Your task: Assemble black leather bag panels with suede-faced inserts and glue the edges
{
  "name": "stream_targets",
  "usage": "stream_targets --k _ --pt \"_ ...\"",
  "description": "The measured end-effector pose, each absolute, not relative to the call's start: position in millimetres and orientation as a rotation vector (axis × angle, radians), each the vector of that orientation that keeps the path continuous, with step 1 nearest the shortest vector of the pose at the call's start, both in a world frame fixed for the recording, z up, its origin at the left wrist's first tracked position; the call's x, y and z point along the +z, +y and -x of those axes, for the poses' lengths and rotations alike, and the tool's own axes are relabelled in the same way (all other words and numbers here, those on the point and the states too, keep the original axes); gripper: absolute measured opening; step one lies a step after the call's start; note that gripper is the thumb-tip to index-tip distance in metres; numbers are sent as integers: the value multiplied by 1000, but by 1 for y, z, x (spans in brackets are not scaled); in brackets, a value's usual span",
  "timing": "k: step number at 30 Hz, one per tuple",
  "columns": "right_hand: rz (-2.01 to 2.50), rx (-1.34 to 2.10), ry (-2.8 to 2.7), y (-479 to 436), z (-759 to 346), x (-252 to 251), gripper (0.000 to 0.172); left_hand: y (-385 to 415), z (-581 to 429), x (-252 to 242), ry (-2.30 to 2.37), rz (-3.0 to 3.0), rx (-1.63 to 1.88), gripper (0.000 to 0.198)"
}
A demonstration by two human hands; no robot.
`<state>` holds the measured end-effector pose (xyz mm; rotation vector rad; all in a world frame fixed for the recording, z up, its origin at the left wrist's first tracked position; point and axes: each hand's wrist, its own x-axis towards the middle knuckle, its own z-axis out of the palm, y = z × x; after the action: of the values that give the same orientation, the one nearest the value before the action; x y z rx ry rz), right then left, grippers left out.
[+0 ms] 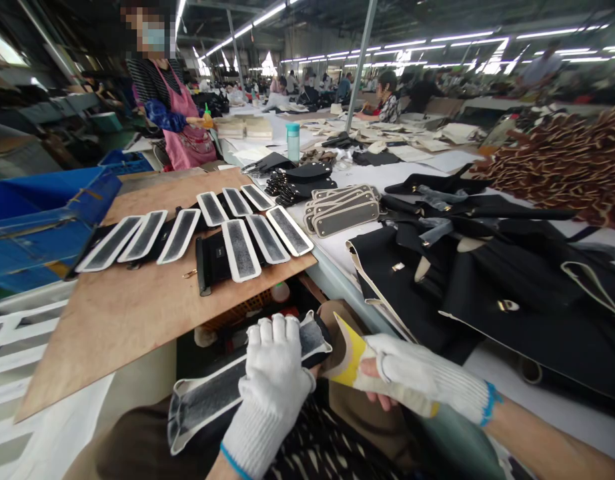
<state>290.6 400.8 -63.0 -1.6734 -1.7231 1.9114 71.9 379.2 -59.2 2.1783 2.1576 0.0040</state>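
One apparent scraper (355, 352), right grip (405, 367)

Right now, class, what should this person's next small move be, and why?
Perhaps ease the yellow tool onto the grey strip: the right hand holds the tool close by the strip's end, while the left hand lies over the strip, seemingly steadying it.

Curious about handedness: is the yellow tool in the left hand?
No, the right hand grips the tool; the left hand lies on the panel.
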Motion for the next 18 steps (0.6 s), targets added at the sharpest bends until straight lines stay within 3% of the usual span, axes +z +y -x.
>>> stream_targets --k 3,18 --pt "1619 1907 -1790 403 -286 -62 37 380 -73 -60 2164 -2191 -16 65" --pt "1557 2170 -1760 421 -274 -79 42 379 -69 -69 2171 -2240 -81 61"
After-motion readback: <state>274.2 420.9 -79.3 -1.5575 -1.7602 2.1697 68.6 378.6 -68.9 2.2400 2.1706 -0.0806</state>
